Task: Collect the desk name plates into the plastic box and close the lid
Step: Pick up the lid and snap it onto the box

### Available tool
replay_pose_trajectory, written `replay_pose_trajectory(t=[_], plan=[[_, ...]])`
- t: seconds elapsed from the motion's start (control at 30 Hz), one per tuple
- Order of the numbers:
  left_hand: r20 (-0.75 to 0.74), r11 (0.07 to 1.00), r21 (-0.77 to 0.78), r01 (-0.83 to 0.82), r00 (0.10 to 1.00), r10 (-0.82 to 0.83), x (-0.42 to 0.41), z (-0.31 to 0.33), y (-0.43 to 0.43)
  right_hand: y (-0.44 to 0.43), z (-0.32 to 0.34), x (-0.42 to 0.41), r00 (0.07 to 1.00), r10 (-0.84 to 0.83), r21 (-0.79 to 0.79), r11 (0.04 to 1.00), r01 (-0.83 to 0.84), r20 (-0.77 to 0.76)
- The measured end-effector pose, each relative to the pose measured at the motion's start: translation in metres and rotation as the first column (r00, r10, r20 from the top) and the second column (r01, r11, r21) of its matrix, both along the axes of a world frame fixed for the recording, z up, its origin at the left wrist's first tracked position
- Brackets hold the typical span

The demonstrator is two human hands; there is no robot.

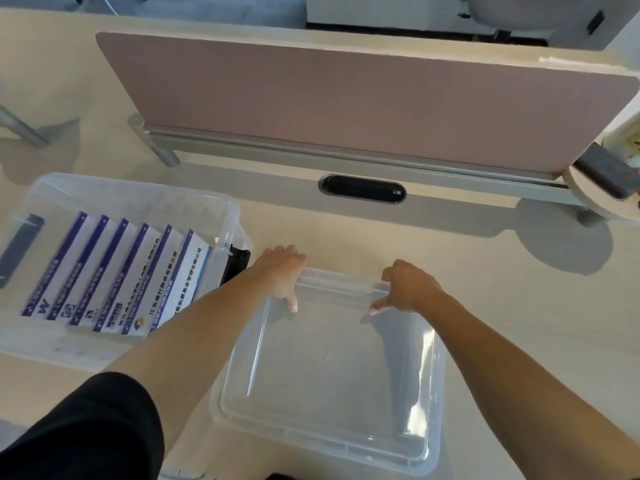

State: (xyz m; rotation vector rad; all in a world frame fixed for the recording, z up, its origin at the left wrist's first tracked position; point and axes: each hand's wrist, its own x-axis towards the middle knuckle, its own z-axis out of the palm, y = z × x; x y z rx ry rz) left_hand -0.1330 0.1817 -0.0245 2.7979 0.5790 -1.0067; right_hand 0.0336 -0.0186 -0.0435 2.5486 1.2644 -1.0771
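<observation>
Pale cream table (346, 237) fills the shot, w/ a dusty-pink fabric divider panel (346, 98) standing across the back. Left side of the table: clear rectangular plastic box (235, 216), open on top, w/ approx. six white-and-purple desk name plates (138, 271) leaning in a row inside. So collecting looks done; lid not yet on. Front centre, right under the camera: clear flat plastic lid (329, 375), apart from the box. Flat on the table or just lifted, can't tell. Both hands are on its far edge: left hand (282, 271) at the far-left corner, right hand (408, 285) at the far-right, each w/ thumb on top and fingers curled over the rim, gripping it. Key relation: box lies to the left & slightly further off, nearer the left hand, so the lid should travel up and leftward. Whether it needs a turn to match the box's long axis, can't tell.
</observation>
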Motion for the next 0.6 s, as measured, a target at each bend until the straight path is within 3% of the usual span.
replay_pose_trajectory(t=[0.1, 0.2, 0.37, 0.5, 0.6], plan=[[0.168, 0.995, -0.068, -0.069, 0.983, 0.079, 0.009, 0.042, 0.006, 0.001, 0.047, 0.019, 0.995, -0.058, 0.109, 0.993, 0.049, 0.085], [0.34, 0.998, -0.04, -0.058, 0.938, 0.068, 0.018, 0.087, 0.008, -0.002, 0.101, 0.032, 0.971, -0.12, 0.172, 0.981, 0.085, 0.208], [0.564, 0.971, 0.236, 0.035, 0.809, -0.166, 0.007, 0.129, -0.01, -0.037, 0.164, 0.001, 0.902, -0.213, 0.289, 0.952, 0.105, 0.375], [0.737, 0.976, 0.206, 0.075, 0.644, -0.205, -0.042, 0.136, -0.039, -0.083, 0.186, -0.054, 0.896, -0.27, 0.443, 0.891, 0.095, 0.352], [0.789, 0.984, 0.12, 0.13, 0.589, -0.174, -0.09, 0.146, -0.06, -0.115, 0.195, -0.108, 0.892, -0.328, 0.474, 0.867, 0.153, 0.312]])
